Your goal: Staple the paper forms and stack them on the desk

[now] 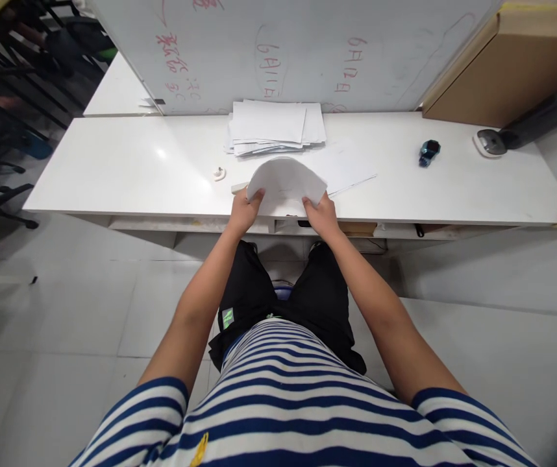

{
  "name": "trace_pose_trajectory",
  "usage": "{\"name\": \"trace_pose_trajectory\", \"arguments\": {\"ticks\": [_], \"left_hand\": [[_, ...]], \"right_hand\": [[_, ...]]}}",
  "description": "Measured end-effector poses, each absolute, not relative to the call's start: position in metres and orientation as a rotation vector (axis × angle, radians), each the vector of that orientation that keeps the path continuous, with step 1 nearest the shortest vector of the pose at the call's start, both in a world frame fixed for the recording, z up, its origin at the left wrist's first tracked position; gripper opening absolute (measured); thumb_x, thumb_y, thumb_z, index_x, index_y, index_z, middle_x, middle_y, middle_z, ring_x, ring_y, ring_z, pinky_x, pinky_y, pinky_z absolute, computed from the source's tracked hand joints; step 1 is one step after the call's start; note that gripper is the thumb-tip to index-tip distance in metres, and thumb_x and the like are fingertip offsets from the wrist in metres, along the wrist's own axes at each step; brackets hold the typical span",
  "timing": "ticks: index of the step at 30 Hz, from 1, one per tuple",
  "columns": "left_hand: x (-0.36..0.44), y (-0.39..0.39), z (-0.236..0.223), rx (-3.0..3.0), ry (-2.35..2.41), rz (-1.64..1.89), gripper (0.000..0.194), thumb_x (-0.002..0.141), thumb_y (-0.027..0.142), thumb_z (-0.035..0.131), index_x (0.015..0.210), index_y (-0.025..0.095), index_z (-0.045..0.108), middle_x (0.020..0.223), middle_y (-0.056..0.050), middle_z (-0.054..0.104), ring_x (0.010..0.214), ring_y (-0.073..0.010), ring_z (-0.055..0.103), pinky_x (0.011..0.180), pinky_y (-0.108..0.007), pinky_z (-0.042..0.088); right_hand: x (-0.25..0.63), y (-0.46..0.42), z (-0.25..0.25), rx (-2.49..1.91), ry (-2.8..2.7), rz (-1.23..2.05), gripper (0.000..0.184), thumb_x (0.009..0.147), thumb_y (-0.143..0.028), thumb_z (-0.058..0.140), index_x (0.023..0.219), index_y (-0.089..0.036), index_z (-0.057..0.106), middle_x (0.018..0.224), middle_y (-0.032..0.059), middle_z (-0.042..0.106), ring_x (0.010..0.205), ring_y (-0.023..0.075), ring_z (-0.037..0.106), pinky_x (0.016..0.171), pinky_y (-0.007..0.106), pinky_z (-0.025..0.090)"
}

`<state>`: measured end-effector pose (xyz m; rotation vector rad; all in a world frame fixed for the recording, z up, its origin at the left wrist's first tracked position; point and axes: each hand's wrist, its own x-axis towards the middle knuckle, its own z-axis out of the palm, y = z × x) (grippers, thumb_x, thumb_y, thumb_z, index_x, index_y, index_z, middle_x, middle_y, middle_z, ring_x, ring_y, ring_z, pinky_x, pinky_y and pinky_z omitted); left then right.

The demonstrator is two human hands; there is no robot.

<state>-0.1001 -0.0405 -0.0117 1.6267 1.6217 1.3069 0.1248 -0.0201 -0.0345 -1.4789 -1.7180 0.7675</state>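
Observation:
A white sheet of paper (285,178), bowed upward in the middle, is held between both hands over the front edge of the white desk (161,181). My left hand (246,211) pinches its left side, thumb on top. On the other side my right hand (321,213) grips it the same way. Whether it is one sheet or a few together, I cannot tell. Just behind stands a loose stack of white papers (269,123). More thin sheets (349,172) lie flat to the right of the held paper. A small pale block (239,187) shows partly beside my left hand.
A whiteboard (308,52) with red writing rises behind the desk. A small white object (219,174) lies left of the stack. To the right are a dark wristwatch (428,153), a white-and-grey device (490,143) and a cardboard box (507,65). An open shelf (200,224) runs beneath.

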Motion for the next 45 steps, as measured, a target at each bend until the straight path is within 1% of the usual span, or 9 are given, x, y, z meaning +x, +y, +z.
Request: {"name": "trace_pose_trajectory", "arguments": {"ticks": [7, 12, 14, 17, 19, 22, 24, 40, 45], "left_hand": [[-0.107, -0.054, -0.010, 1.517, 1.596, 1.389, 0.047, 0.084, 0.052, 0.060, 0.120, 0.021, 0.055, 0.106, -0.009, 0.068, 0.098, -0.0199, 0.064, 0.082, -0.032, 0.051], [-0.120, -0.052, -0.002, 1.650, 1.677, 1.354, 0.043, 0.092, 0.048, 0.048, 0.125, 0.020, 0.052, 0.115, -0.012, 0.065, 0.107, -0.0212, 0.061, 0.092, -0.037, 0.049], [-0.126, -0.043, 0.002, 1.865, 1.741, 1.202, 0.046, 0.089, 0.048, 0.051, 0.126, 0.019, 0.054, 0.123, -0.014, 0.062, 0.120, -0.0268, 0.054, 0.102, -0.043, 0.042], [-0.131, -0.022, 0.002, 2.133, 1.821, 0.816, 0.062, 0.083, 0.053, 0.057, 0.133, 0.017, 0.050, 0.141, -0.016, 0.048, 0.138, -0.0354, 0.032, 0.112, -0.050, 0.027], [-0.131, -0.010, -0.001, 2.183, 1.862, 0.592, 0.065, 0.088, 0.057, 0.047, 0.138, 0.017, 0.046, 0.149, -0.014, 0.041, 0.143, -0.0351, 0.023, 0.114, -0.050, 0.022], [-0.129, 0.000, -0.006, 2.188, 1.900, 0.472, 0.061, 0.097, 0.055, 0.018, 0.140, 0.020, 0.045, 0.148, -0.009, 0.044, 0.142, -0.0282, 0.028, 0.115, -0.045, 0.022], [-0.128, 0.001, -0.009, 2.194, 1.905, 0.491, 0.064, 0.098, 0.053, 0.008, 0.138, 0.022, 0.047, 0.144, -0.006, 0.048, 0.140, -0.0247, 0.033, 0.114, -0.043, 0.024], [-0.122, -0.001, -0.009, 2.175, 1.928, 0.507, 0.056, 0.100, 0.048, 0.014, 0.133, 0.025, 0.053, 0.142, -0.002, 0.052, 0.137, -0.0212, 0.037, 0.114, -0.042, 0.026], [-0.124, -0.001, -0.008, 2.224, 1.928, 0.495, 0.057, 0.101, 0.046, 0.015, 0.133, 0.018, 0.052, 0.138, -0.003, 0.055, 0.136, -0.0228, 0.041, 0.112, -0.045, 0.030]], "right_hand": [[0.142, -0.039, -0.011, -1.407, -1.528, 0.759, 0.030, 0.088, -0.038, 0.049, 0.107, -0.017, 0.058, 0.104, 0.0115, 0.068, 0.097, 0.0216, 0.061, 0.088, 0.036, 0.047], [0.163, -0.057, -0.026, -1.441, -1.251, 0.859, 0.032, 0.080, -0.037, 0.056, 0.104, -0.015, 0.063, 0.101, 0.0102, 0.070, 0.091, 0.0228, 0.064, 0.086, 0.042, 0.050], [0.168, -0.064, -0.037, -1.441, -1.087, 0.958, 0.035, 0.075, -0.036, 0.061, 0.103, -0.015, 0.064, 0.102, 0.0101, 0.070, 0.087, 0.0223, 0.064, 0.080, 0.040, 0.053], [0.170, -0.072, -0.046, -1.452, -0.927, 1.105, 0.040, 0.068, -0.036, 0.065, 0.102, -0.015, 0.064, 0.100, 0.0087, 0.070, 0.078, 0.0200, 0.063, 0.062, 0.032, 0.052], [0.168, -0.077, -0.045, -1.484, -0.895, 1.156, 0.039, 0.065, -0.036, 0.067, 0.099, -0.015, 0.065, 0.094, 0.0068, 0.070, 0.070, 0.0175, 0.061, 0.053, 0.027, 0.048], [0.162, -0.082, -0.040, -1.503, -0.905, 1.205, 0.035, 0.064, -0.035, 0.069, 0.093, -0.015, 0.064, 0.082, 0.0038, 0.068, 0.059, 0.0136, 0.056, 0.045, 0.023, 0.042], [0.158, -0.083, -0.037, -1.498, -0.918, 1.241, 0.033, 0.064, -0.034, 0.068, 0.090, -0.016, 0.063, 0.076, 0.0023, 0.066, 0.053, 0.0121, 0.053, 0.042, 0.023, 0.040], [0.155, -0.085, -0.028, -1.483, -0.989, 1.311, 0.027, 0.066, -0.032, 0.068, 0.088, -0.017, 0.062, 0.071, 0.0009, 0.064, 0.048, 0.0105, 0.051, 0.040, 0.024, 0.043], [0.161, -0.076, -0.025, -1.488, -1.041, 1.284, 0.026, 0.066, -0.031, 0.067, 0.087, -0.017, 0.062, 0.072, 0.0014, 0.064, 0.048, 0.0101, 0.051, 0.038, 0.024, 0.044]]}}
